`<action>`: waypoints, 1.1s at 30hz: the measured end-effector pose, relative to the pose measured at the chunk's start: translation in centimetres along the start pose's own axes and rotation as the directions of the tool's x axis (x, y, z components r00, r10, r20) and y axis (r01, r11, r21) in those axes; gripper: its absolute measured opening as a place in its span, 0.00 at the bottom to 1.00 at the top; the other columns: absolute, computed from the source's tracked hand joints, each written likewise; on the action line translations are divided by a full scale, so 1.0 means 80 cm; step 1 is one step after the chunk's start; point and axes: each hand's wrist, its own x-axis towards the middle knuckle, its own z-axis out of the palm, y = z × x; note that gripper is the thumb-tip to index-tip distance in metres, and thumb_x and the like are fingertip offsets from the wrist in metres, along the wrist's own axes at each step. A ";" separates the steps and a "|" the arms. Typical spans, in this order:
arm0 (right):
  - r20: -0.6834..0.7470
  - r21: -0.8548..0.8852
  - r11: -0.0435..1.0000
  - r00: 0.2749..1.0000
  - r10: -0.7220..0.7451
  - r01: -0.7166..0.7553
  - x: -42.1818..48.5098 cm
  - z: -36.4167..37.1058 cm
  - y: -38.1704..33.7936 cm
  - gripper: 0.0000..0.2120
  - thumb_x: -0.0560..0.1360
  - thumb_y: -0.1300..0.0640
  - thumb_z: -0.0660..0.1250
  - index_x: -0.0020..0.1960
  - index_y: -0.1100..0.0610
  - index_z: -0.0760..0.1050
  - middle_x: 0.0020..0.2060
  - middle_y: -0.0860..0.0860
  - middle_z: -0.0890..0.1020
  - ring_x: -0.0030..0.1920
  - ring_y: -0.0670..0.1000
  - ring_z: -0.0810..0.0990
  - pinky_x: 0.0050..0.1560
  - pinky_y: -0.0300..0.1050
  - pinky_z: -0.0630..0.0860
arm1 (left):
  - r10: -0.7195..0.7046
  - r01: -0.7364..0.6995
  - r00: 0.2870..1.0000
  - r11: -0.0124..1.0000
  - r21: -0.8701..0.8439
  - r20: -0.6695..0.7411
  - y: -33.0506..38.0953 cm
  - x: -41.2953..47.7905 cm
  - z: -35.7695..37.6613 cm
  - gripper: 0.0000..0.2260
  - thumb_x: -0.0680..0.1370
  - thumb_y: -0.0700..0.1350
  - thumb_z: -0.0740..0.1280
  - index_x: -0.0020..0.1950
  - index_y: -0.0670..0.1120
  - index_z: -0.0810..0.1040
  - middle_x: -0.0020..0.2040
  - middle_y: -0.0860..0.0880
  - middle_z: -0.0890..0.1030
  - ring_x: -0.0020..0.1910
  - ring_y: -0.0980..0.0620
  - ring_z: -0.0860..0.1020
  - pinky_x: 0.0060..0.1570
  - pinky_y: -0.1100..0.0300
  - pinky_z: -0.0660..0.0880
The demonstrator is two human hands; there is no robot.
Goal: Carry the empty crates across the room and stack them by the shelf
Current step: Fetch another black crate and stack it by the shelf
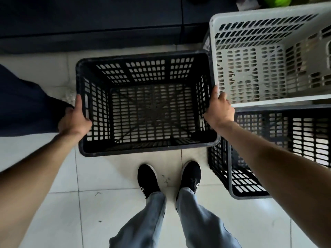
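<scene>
An empty black slatted crate (143, 148) is in the middle of the view, in front of my feet. My left hand (74, 117) grips its left rim. My right hand (219, 109) grips its right rim. I cannot tell whether the crate rests on the tiles or hangs just above them. To the right, a white perforated crate (250, 51) sits on top of another black crate (250, 187). My right forearm crosses over that lower black crate.
A dark cabinet or shelf base (89, 24) runs along the far side. A dark blue cloth-covered shape (23, 104) lies at the left. Pale floor tiles (107, 212) stretch around my black shoes (148, 178). Something green (276, 1) shows at the top right.
</scene>
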 end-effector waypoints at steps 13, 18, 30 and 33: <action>0.203 0.049 0.990 0.972 0.122 -0.134 -0.212 -0.079 0.047 0.37 0.74 0.56 0.67 0.79 0.54 0.53 0.68 0.63 0.68 0.67 0.63 0.69 0.57 0.57 0.75 | -0.016 -0.029 0.987 0.962 0.273 0.161 -0.037 -0.195 -0.115 0.37 0.74 0.45 0.67 0.79 0.58 0.53 0.66 0.39 0.71 0.57 0.35 0.77 0.51 0.48 0.75; 0.162 0.190 0.952 0.964 0.212 -0.241 -0.300 -0.155 0.094 0.38 0.74 0.55 0.68 0.79 0.53 0.52 0.66 0.62 0.69 0.63 0.63 0.73 0.54 0.55 0.75 | 0.065 -0.089 0.993 0.959 0.269 0.097 0.015 -0.272 -0.199 0.31 0.76 0.49 0.66 0.75 0.59 0.55 0.55 0.39 0.71 0.49 0.33 0.77 0.45 0.47 0.73; 0.135 0.602 0.632 0.842 0.522 -0.488 -0.513 -0.254 0.258 0.40 0.72 0.54 0.68 0.78 0.54 0.52 0.59 0.61 0.72 0.57 0.64 0.77 0.52 0.55 0.77 | 0.510 -0.409 0.859 0.735 0.541 -0.043 0.278 -0.434 -0.365 0.35 0.76 0.49 0.66 0.79 0.58 0.54 0.60 0.37 0.71 0.48 0.35 0.79 0.45 0.48 0.73; 0.130 0.661 0.525 0.771 0.624 -0.536 -0.577 -0.271 0.328 0.40 0.71 0.56 0.70 0.77 0.55 0.54 0.56 0.63 0.74 0.56 0.65 0.77 0.54 0.56 0.76 | 0.611 -0.503 0.792 0.659 0.559 -0.007 0.365 -0.504 -0.364 0.35 0.76 0.48 0.66 0.79 0.58 0.53 0.61 0.37 0.70 0.50 0.35 0.78 0.45 0.49 0.73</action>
